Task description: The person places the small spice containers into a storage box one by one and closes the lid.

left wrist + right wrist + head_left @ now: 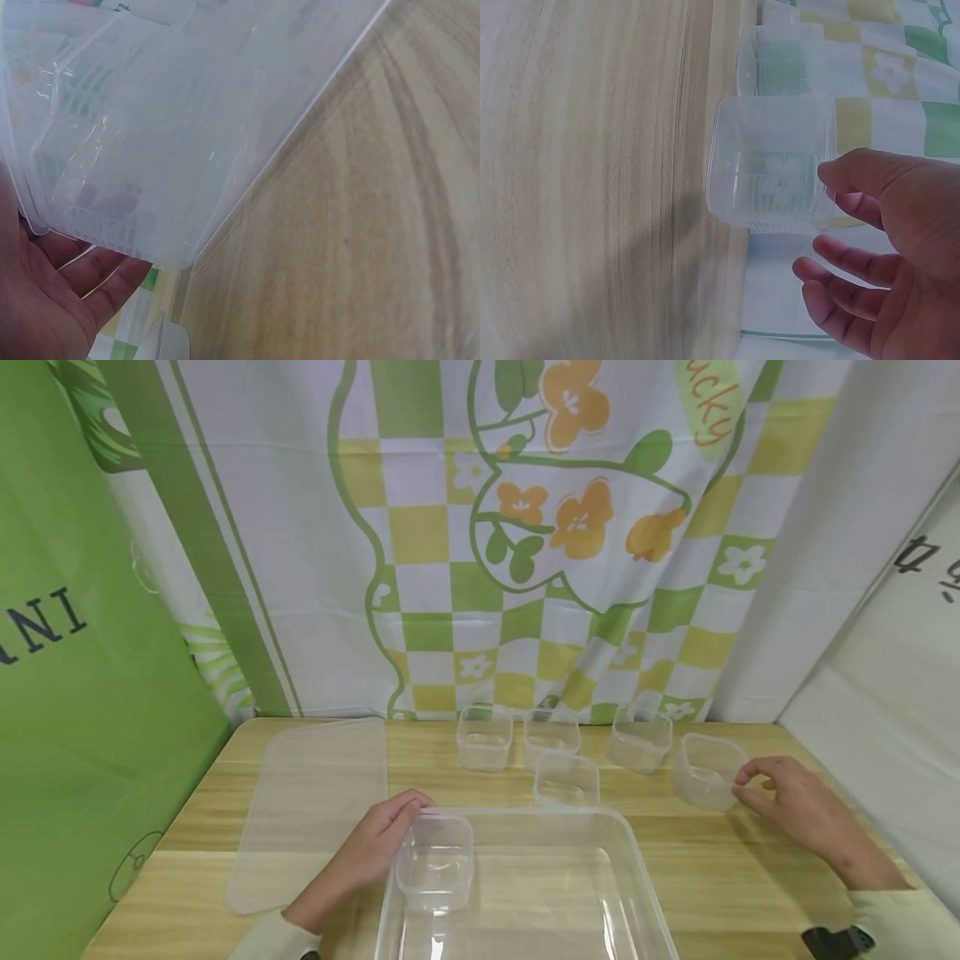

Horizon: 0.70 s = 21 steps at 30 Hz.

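In the head view a large clear plastic container (645, 893) stands at the front of the table, with a small clear square container (437, 857) inside its back left corner. My left hand (382, 835) grips the rim at that corner; in the left wrist view its fingers (94, 270) lie along the outer wall. At the right, my right hand (798, 810) pinches the rim of another small clear container (705, 772) between thumb and index finger. The right wrist view shows the thumb at the edge of this container (769, 165), the other fingers curled loosely below.
Several more small clear containers, among them one at the back (485, 739) and one nearer (567, 781), stand behind the large one. A flat translucent lid (315, 802) lies at the left. A patterned curtain (525, 568) hangs along the table's (720, 877) back edge.
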### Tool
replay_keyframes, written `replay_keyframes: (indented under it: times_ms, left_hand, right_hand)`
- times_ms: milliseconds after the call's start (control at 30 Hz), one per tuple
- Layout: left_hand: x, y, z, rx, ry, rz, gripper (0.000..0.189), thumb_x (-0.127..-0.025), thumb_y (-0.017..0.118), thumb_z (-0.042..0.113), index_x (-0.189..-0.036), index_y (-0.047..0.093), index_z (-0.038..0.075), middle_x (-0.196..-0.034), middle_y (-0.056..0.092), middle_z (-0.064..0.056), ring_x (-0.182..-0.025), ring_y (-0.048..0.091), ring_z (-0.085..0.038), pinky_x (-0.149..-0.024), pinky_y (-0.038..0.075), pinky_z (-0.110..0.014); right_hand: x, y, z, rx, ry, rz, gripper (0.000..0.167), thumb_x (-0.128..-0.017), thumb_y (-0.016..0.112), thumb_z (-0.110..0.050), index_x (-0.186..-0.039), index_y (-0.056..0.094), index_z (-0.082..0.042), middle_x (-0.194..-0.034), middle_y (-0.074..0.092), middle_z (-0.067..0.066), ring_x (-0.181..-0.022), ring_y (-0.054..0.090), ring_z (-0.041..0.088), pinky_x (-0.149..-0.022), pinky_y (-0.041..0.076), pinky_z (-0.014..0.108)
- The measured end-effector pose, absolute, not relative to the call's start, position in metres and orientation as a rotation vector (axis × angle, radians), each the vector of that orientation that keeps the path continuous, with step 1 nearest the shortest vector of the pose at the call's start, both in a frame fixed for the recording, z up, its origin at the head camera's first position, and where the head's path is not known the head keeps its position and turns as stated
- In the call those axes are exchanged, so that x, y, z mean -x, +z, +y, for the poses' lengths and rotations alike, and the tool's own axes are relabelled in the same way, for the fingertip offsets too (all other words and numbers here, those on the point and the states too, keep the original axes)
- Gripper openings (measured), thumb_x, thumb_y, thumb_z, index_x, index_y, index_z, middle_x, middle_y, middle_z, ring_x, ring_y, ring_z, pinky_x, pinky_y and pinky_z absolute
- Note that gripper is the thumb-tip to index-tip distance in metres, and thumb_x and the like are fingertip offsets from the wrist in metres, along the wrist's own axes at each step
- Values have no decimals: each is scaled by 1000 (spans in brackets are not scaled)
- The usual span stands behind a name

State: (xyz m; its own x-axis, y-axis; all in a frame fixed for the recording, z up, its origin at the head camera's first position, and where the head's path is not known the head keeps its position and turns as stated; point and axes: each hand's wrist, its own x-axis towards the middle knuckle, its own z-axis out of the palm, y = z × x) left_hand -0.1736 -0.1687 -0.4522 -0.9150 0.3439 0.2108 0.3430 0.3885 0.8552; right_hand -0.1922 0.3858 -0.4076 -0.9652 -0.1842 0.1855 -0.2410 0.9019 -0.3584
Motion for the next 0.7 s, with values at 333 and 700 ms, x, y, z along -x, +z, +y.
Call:
replay_keyframes:
  times_ms: [333,700]
  left_hand:
    - [174,-452,-169,-672,1632,2584,35,-114,35,19,-108,69,8,-101,71,-9,-95,68,-30,-81,57,-37]
    - [174,-452,-169,-678,1639,2582,33,-114,37,18,-108,69,9,-101,71,-8,-95,68,-29,-81,56,-36]
  right_hand:
    - [192,-409,387,-331,585,-2904,6,-97,73,-14,-96,69,-10,-117,59,39,-90,65,47,-70,54,60]
    - [194,-409,387,-325,576,-2913,5,-96,73,-13,-95,70,-9,-115,60,39,-89,66,46,-69,54,60]
